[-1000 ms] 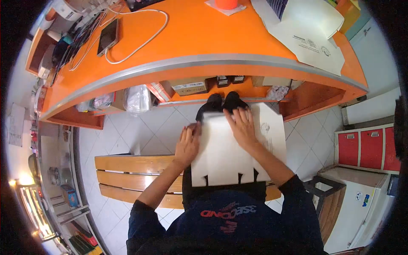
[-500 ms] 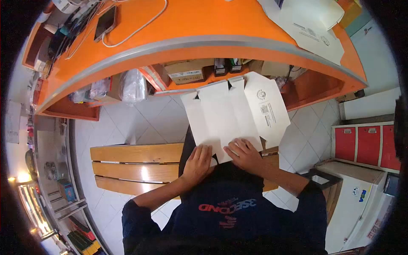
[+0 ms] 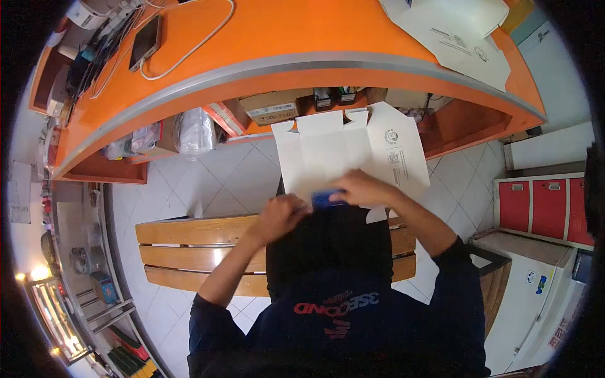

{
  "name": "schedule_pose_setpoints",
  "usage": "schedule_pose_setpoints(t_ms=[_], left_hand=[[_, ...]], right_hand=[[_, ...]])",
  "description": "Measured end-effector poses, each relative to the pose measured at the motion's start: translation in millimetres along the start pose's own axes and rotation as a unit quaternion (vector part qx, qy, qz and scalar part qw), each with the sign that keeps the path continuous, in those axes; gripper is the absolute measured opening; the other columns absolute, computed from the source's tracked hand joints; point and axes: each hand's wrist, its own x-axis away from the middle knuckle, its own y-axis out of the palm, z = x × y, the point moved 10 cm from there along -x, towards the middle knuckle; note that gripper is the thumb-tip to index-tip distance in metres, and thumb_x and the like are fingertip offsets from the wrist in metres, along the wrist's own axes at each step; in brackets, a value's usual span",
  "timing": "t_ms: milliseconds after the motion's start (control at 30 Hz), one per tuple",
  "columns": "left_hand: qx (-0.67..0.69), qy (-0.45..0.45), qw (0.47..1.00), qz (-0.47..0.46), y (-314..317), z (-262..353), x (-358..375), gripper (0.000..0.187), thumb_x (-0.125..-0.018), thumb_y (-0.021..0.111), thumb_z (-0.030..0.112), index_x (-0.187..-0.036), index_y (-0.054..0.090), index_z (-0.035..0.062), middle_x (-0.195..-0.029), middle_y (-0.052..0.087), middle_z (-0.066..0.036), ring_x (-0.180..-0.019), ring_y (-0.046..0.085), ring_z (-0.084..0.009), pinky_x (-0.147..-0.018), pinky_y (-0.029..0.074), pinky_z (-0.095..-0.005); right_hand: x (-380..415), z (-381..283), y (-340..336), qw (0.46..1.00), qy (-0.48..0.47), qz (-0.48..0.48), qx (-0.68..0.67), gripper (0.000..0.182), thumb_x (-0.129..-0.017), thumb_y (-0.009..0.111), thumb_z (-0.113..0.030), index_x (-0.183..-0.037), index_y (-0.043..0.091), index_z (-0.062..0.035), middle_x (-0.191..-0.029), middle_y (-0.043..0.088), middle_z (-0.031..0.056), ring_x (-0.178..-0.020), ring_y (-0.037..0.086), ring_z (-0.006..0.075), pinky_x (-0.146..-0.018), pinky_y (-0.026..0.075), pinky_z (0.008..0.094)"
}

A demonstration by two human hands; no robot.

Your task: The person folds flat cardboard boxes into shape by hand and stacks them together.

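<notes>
A white cardboard sheet (image 3: 340, 151) with fold lines, notched flaps and a printed right-hand panel lies over my lap, its far edge by the orange desk. My left hand (image 3: 282, 216) is curled at the near left part of the sheet, and its fingers are blurred. Around the near edge, my right hand (image 3: 362, 188) bends over the sheet with its fingers closed. Between the hands a blue patch (image 3: 328, 198) shows on the folded near part of the sheet, smeared by motion. What the left fingers grip is hidden.
On the orange desk (image 3: 283, 31) are a phone (image 3: 146, 43) with a white cable and another printed white cardboard piece (image 3: 454, 41). Boxes and plastic-wrapped items (image 3: 196, 132) fill the shelf below. A wooden bench (image 3: 201, 252) is beneath me; red drawers (image 3: 549, 211) stand at right.
Both hands have moved up and away from my body, and the sheet's near edge has lifted and folded. A blue patch now shows between them. The view has shifted slightly.
</notes>
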Motion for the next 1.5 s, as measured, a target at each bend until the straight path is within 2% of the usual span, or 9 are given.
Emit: schedule_pose_setpoints(t_ms=[100, 233, 300, 600, 767, 1000, 1233, 1333, 1500], left_hand=[[0.069, -0.083, 0.989, -0.097, 9.7, -45.8, -28.2, 0.031, -0.086, 0.063, 0.033, -0.092, 0.066, 0.0025, -0.088, 0.065, -0.015, -0.085, 0.063, -0.0300, -0.076, 0.049, -0.0393], [0.114, -0.027, 0.985, -0.124, 18.7, -61.6, -46.4, 0.042, -0.083, 0.066, 0.043, -0.092, 0.066, 0.0023, -0.083, 0.066, -0.012, -0.075, 0.062, -0.0245, -0.069, 0.049, -0.0370], [0.158, -0.023, 0.980, -0.120, 18.3, -63.0, -48.0, 0.044, -0.081, 0.067, 0.045, -0.091, 0.066, 0.0026, -0.078, 0.065, -0.009, -0.069, 0.061, -0.0203, -0.064, 0.049, -0.0349], [0.217, -0.078, 0.950, -0.210, 20.8, -36.7, -43.5, 0.042, -0.084, 0.068, 0.041, -0.099, 0.066, 0.0024, -0.090, 0.067, -0.009, -0.085, 0.061, -0.0177, -0.078, 0.048, -0.0322], [0.107, 0.075, 0.981, -0.146, 21.0, 20.3, -14.8, 0.047, -0.073, 0.076, 0.044, -0.100, 0.066, 0.0075, -0.091, 0.066, -0.008, -0.090, 0.063, -0.0240, -0.084, 0.048, -0.0360], [-0.264, 0.304, 0.915, 0.018, -18.1, 51.1, -15.5, 0.072, -0.063, 0.075, 0.030, -0.129, 0.052, 0.0137, -0.125, 0.053, -0.008, -0.123, 0.047, -0.0282, -0.103, 0.041, -0.0394], [-0.217, 0.334, 0.917, -0.002, -6.9, 71.0, -14.1, 0.061, -0.065, 0.071, 0.020, -0.121, 0.057, 0.0024, -0.109, 0.063, -0.010, -0.095, 0.064, -0.0255, -0.082, 0.054, -0.0356], [-0.193, 0.280, 0.935, -0.100, 9.2, 96.5, -23.1, 0.053, -0.066, 0.073, 0.023, -0.111, 0.059, -0.0002, -0.104, 0.062, -0.013, -0.090, 0.065, -0.0275, -0.077, 0.054, -0.0366], [-0.204, 0.283, 0.924, -0.157, 66.5, 90.3, -45.2, 0.038, -0.068, 0.072, 0.026, -0.094, 0.062, -0.0010, -0.081, 0.062, -0.014, -0.078, 0.065, -0.0316, -0.070, 0.053, -0.0425]], right_hand=[[-28.3, 27.5, 10.6, 0.982, 0.008, -0.109, -0.155, 0.036, -0.083, 0.069, -0.033, -0.106, 0.061, -0.0057, -0.088, 0.068, 0.0146, -0.080, 0.067, 0.0267, -0.069, 0.050, 0.0384], [8.9, 5.0, -5.0, 0.992, 0.038, 0.044, -0.114, 0.045, -0.078, 0.074, -0.036, -0.108, 0.058, -0.0067, -0.089, 0.066, 0.0143, -0.085, 0.065, 0.0275, -0.076, 0.049, 0.0397], [48.4, -18.4, 1.0, 0.998, 0.003, 0.070, -0.003, 0.061, -0.072, 0.077, -0.034, -0.118, 0.050, -0.0039, -0.115, 0.056, 0.0187, -0.111, 0.053, 0.0319, -0.089, 0.044, 0.0461], [108.4, -4.5, 14.9, 0.898, -0.077, 0.239, 0.360, 0.028, -0.085, 0.060, -0.013, -0.110, 0.057, -0.0020, -0.109, 0.060, 0.0133, -0.105, 0.057, 0.0267, -0.087, 0.050, 0.0363], [57.8, 51.5, -31.4, 0.996, 0.011, 0.077, -0.031, 0.015, -0.087, 0.061, -0.011, -0.097, 0.056, -0.0008, -0.088, 0.065, 0.0102, -0.083, 0.064, 0.0244, -0.076, 0.050, 0.0353], [3.6, 72.7, -25.6, 0.953, 0.005, -0.228, -0.199, 0.010, -0.089, 0.061, -0.008, -0.093, 0.055, -0.0007, -0.083, 0.068, 0.0070, -0.082, 0.062, 0.0137, -0.073, 0.048, 0.0295], [40.7, 56.4, -118.5, 0.995, 0.080, 0.060, 0.003, 0.046, -0.078, 0.074, -0.031, -0.109, 0.055, -0.0024, -0.109, 0.063, 0.0115, -0.099, 0.059, 0.0222, -0.083, 0.046, 0.0361], [84.9, 32.2, -146.1, 0.925, 0.094, 0.297, 0.216, 0.059, -0.075, 0.076, -0.035, -0.117, 0.051, -0.0021, -0.126, 0.052, 0.0129, -0.111, 0.053, 0.0229, -0.086, 0.046, 0.0388], [120.2, 88.9, -77.2, 0.904, 0.157, 0.398, -0.007, 0.080, -0.087, 0.064, -0.043, -0.145, 0.023, -0.0050, -0.128, 0.045, 0.0198, -0.115, 0.050, 0.0279, -0.083, 0.051, 0.0378]])
